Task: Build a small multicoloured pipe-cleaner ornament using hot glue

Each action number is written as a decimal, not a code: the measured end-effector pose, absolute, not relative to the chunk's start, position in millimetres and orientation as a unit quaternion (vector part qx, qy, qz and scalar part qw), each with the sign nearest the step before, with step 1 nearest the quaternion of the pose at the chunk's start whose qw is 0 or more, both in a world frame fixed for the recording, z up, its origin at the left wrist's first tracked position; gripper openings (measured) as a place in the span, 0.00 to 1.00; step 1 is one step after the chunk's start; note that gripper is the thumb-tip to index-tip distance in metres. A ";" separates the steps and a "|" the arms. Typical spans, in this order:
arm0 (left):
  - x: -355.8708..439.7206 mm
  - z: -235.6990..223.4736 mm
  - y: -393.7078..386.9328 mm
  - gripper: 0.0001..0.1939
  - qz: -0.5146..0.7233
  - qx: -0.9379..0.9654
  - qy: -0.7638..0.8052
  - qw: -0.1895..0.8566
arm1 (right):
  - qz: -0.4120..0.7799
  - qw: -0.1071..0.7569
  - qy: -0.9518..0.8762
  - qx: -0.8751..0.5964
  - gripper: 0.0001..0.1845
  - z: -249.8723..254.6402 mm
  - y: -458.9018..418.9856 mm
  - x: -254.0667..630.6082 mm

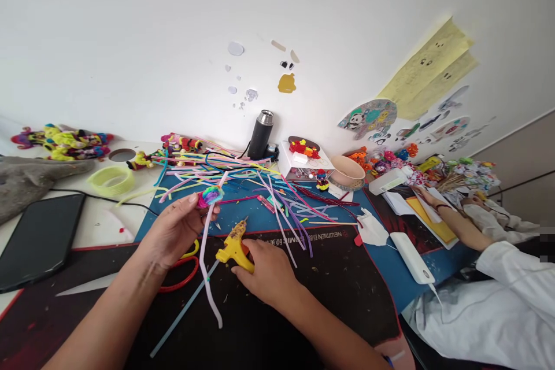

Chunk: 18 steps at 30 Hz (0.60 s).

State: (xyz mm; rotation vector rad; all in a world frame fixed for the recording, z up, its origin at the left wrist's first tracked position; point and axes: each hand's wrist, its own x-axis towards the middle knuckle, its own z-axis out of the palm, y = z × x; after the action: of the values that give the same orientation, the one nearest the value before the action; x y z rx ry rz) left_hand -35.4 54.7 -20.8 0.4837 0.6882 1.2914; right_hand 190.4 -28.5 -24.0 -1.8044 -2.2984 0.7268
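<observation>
My left hand (176, 225) is closed on a small multicoloured pipe-cleaner piece (211, 196), pink, blue and green, held above the mat. A long pale pink pipe cleaner (204, 272) crosses it and hangs down in front. My right hand (269, 269) wraps round the handle of a yellow glue gun (234, 245), its brown-stained nozzle pointing up and away. From the gun's rear a bluish glue stick (184, 318) sticks out over the dark mat. Scissors (177, 280) with red and yellow handles lie beneath my left forearm, partly hidden.
Loose coloured pipe cleaners (243, 170) are heaped behind my hands. A black thermos (261, 136), a white box (306, 165) and a bowl (347, 172) stand by the wall. At left lies a tablet (41, 237). A co-worker's arm (463, 228) reaches in at right near a white device (411, 257).
</observation>
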 end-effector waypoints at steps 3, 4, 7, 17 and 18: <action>-41.9 -21.4 57.3 0.14 0.596 0.213 0.286 0.719 | 0.272 0.102 -0.731 -0.618 0.23 -19.0 -26.5 191.4; -43.9 -20.9 58.2 0.15 0.600 0.213 0.278 0.719 | 0.288 0.124 -0.718 -0.622 0.22 -19.2 -26.3 192.8; -47.7 -19.7 60.4 0.20 0.612 0.209 0.262 0.717 | 0.348 0.207 -0.674 -0.617 0.21 -24.7 -25.8 198.9; -54.6 -22.5 61.7 0.09 0.653 0.148 0.236 0.704 | 0.556 0.422 -0.473 -0.538 0.23 -34.9 -10.1 217.8; -57.1 -20.2 62.2 0.10 0.659 0.131 0.232 0.703 | 0.562 0.430 -0.465 -0.532 0.23 -34.9 -9.6 219.3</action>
State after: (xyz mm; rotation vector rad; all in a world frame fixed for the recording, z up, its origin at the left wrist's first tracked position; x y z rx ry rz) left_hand -57.1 62.2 -20.2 0.2924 0.5171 1.4664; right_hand 219.3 -9.6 -34.9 -1.3286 -1.1602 1.4026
